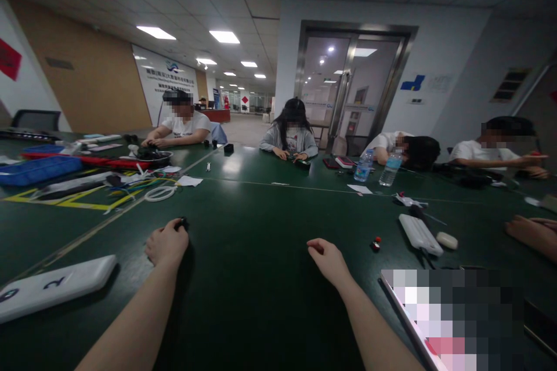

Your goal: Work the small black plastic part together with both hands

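Note:
My left hand (167, 243) rests on the dark green table (248, 278), left of the middle, its fingers closed around a small black object (183, 223). Only part of that object shows past the fingers, so its kind is unclear. Across from it, my right hand (329, 262) lies low over the table with its fingers curled together, and no object shows in it. A small red and black item (376, 243) sits to the right of this hand. Below and left of my left hand lies a long white device (61, 287) with dark markings.
At left are a blue tray (41, 170), cables and a coiled white cord (160, 193). On the right lie a white power bank (420, 235), a cream-coloured case (447, 240) and a blurred screen (456, 319). Two water bottles (390, 169) stand farther back. Several people sit around the table.

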Available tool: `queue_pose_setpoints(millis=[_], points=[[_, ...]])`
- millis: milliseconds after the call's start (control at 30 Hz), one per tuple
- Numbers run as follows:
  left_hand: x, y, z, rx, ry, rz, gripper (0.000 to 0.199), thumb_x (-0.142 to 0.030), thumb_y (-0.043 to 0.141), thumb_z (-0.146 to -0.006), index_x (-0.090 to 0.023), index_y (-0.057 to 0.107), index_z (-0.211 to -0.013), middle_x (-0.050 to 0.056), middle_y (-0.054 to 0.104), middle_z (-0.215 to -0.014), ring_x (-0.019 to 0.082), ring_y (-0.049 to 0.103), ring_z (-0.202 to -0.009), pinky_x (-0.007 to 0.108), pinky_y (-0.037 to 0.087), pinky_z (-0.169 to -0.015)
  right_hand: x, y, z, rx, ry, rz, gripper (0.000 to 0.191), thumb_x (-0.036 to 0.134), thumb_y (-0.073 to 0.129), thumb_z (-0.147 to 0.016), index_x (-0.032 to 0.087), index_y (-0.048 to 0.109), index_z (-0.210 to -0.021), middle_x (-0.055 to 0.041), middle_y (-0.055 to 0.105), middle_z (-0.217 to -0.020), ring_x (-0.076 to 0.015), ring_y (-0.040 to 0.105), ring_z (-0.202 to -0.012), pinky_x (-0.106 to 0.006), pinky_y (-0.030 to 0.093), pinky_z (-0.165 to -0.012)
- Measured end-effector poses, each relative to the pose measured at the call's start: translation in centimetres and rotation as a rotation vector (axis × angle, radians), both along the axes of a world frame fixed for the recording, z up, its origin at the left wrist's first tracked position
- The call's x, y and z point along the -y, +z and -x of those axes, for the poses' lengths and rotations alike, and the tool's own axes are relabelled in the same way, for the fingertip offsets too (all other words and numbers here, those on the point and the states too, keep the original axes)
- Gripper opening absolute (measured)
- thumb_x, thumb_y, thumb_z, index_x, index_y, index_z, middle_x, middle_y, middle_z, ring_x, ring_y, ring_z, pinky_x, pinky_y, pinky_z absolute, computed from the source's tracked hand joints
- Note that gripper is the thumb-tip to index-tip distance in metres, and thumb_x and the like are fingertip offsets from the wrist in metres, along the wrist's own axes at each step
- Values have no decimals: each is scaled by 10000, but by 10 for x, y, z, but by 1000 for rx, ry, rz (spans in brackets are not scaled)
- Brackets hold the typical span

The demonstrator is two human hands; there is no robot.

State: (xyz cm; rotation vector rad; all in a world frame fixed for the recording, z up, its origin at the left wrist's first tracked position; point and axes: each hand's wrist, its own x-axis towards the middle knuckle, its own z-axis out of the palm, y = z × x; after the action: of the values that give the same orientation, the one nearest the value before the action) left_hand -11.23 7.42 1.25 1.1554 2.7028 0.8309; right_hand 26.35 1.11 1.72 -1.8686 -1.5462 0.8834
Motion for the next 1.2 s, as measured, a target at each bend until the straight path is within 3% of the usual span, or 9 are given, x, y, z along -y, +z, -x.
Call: queue_pose_setpoints(millis=[1200], points=[[-5, -4, 2, 11, -55, 24, 400, -364, 425, -806, -302, 578, -1170, 150, 532, -1186, 353, 482, -1130, 493, 388, -890, 1, 0, 1, 9, 23, -18, 259, 223, 502, -830, 200, 623, -1058, -39, 642, -1106, -183, 593, -1039, -297, 464, -869]])
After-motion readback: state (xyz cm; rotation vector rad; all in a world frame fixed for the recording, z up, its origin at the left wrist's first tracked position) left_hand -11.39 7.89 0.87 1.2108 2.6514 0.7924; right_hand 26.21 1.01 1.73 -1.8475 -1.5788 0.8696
